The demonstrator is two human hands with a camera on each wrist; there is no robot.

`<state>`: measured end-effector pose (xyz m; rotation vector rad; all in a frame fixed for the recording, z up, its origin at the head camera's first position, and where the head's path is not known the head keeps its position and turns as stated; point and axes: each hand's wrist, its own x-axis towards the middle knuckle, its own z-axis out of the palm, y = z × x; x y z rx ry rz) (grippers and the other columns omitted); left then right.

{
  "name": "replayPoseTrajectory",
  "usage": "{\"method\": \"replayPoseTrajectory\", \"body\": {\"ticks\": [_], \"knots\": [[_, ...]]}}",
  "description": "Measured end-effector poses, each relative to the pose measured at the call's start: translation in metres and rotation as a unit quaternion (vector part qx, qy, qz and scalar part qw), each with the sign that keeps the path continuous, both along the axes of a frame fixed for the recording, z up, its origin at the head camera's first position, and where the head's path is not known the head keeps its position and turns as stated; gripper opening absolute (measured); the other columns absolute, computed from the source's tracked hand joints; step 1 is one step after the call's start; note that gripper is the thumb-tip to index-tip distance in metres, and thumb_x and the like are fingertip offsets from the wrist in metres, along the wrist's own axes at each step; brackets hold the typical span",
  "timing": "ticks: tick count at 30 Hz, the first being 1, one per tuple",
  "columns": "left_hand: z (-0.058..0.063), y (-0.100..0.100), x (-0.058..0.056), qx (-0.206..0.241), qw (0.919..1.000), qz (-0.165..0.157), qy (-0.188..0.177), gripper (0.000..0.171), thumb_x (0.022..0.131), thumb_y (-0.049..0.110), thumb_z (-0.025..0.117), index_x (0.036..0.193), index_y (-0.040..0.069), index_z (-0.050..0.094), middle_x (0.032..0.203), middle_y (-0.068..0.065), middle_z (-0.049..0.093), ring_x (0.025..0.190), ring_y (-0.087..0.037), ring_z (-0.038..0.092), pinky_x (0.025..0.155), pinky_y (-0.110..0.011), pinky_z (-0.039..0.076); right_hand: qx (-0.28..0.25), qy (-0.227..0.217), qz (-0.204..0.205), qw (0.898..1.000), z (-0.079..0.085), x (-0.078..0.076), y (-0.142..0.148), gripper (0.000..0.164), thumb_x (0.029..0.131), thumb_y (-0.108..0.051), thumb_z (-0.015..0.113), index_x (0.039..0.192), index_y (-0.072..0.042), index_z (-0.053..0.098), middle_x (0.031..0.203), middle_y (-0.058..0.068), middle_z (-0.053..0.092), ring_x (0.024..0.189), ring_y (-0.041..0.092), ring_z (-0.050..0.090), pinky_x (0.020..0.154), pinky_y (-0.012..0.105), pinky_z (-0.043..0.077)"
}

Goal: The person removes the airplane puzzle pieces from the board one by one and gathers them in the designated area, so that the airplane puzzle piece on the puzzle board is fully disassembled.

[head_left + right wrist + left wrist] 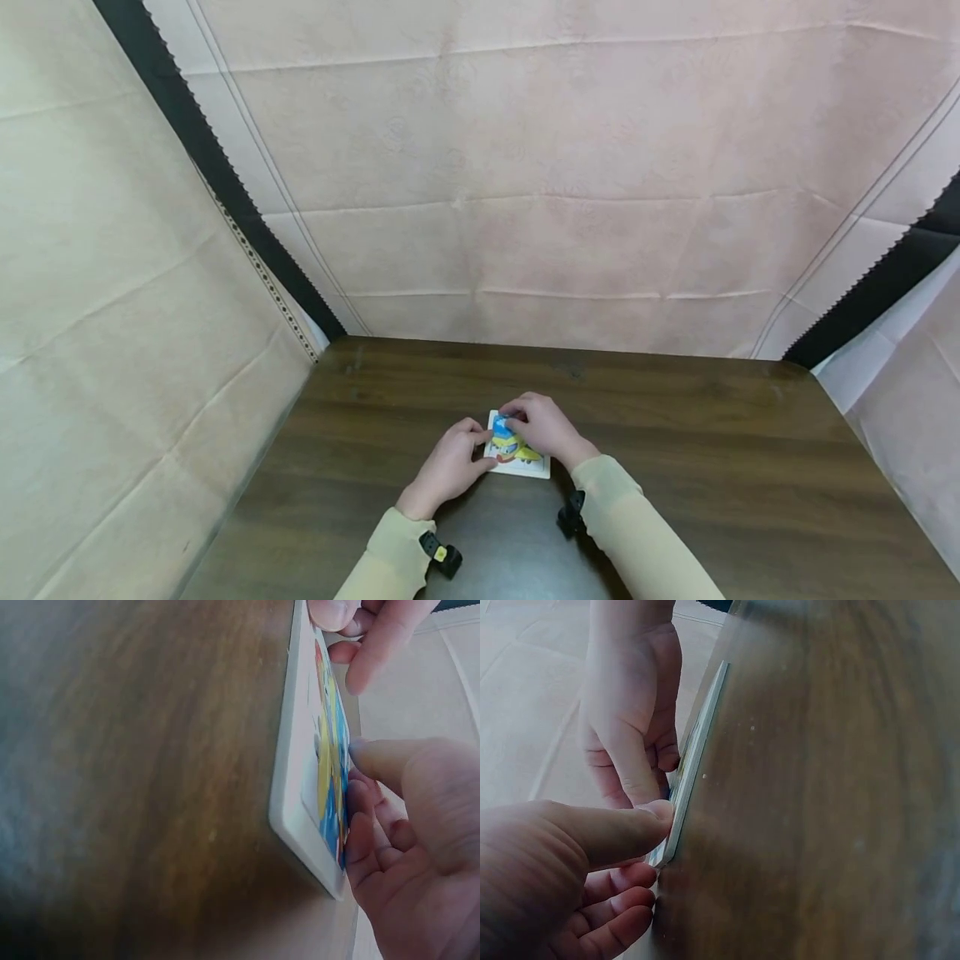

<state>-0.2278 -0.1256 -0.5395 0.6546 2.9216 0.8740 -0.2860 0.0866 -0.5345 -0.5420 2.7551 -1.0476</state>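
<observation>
A small puzzle board (528,470) with a white frame lies flat on the brown table. Its cartoon picture (330,761) is blue and yellow with touches of red. My left hand (452,463) holds the board by its left side, thumb on the frame and the other fingers curled by the corner. Over the upper blue part of the picture, my right hand (549,427) has its thumb and fingertips bent in on a blue puzzle piece, which they mostly hide. Seen from the right wrist, that thumb (382,759) touches the picture surface.
The wooden table (712,467) stretches out on both sides of the board. Pale fabric walls (562,167) rise behind it and at its left and right, with black strips (225,167) along the corners. Each sleeve carries a small black wrist camera (442,557).
</observation>
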Motion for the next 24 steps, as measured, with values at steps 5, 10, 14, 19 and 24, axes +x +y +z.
{"method": "replayPoseTrajectory", "body": {"ticks": [5,10,14,19,24], "knots": [[0.0024,-0.0017,-0.0003,0.0,1.0,0.002,0.002,0.049,0.097,0.024,0.082,0.139,0.001,0.071,0.118,-0.006,0.063,0.1,-0.018,0.057,0.09,-0.037,0.056,0.0,0.0,-0.006,1.0,0.0042,-0.0011,-0.003,0.021,0.102,-0.018,0.075,0.123,-0.018,0.081,0.117,0.002,0.07,0.098,0.019,0.063,0.097,0.045,0.058],[0.002,-0.0022,-0.001,-0.002,1.0,0.004,-0.003,0.05,0.098,0.024,0.082,0.141,0.001,0.069,0.119,-0.006,0.062,0.1,-0.018,0.056,0.089,-0.037,0.055,0.01,0.002,-0.001,1.0,0.0047,-0.0035,-0.0075,0.019,0.103,-0.018,0.074,0.121,-0.017,0.081,0.116,0.002,0.068,0.098,0.018,0.062,0.098,0.044,0.057],[0.0009,-0.0015,-0.0001,-0.004,1.0,0.005,-0.006,0.048,0.098,0.023,0.082,0.14,0.001,0.07,0.118,-0.005,0.062,0.1,-0.018,0.056,0.088,-0.036,0.055,0.008,-0.001,0.002,1.0,0.0015,-0.0039,-0.0079,0.019,0.103,-0.019,0.074,0.121,-0.018,0.08,0.113,0.0,0.066,0.098,0.018,0.062,0.098,0.044,0.057],[-0.0003,-0.0001,0.001,-0.02,0.9998,0.007,0.005,0.046,0.097,0.026,0.082,0.137,0.004,0.074,0.119,-0.005,0.063,0.103,-0.019,0.056,0.091,-0.036,0.056,0.011,-0.006,0.0,1.0,0.0008,-0.0018,-0.0068,0.019,0.103,-0.019,0.074,0.121,-0.018,0.08,0.113,0.001,0.066,0.098,0.018,0.062,0.098,0.044,0.057],[-0.0007,0.0015,0.0023,-0.027,0.9995,0.006,0.016,0.046,0.097,0.027,0.083,0.137,0.004,0.074,0.123,-0.007,0.064,0.106,-0.02,0.056,0.092,-0.037,0.057,0.011,-0.002,-0.002,1.0,0.0008,0.0003,-0.006,0.018,0.103,-0.018,0.074,0.12,-0.017,0.08,0.113,0.002,0.065,0.097,0.018,0.062,0.098,0.045,0.057]]}}
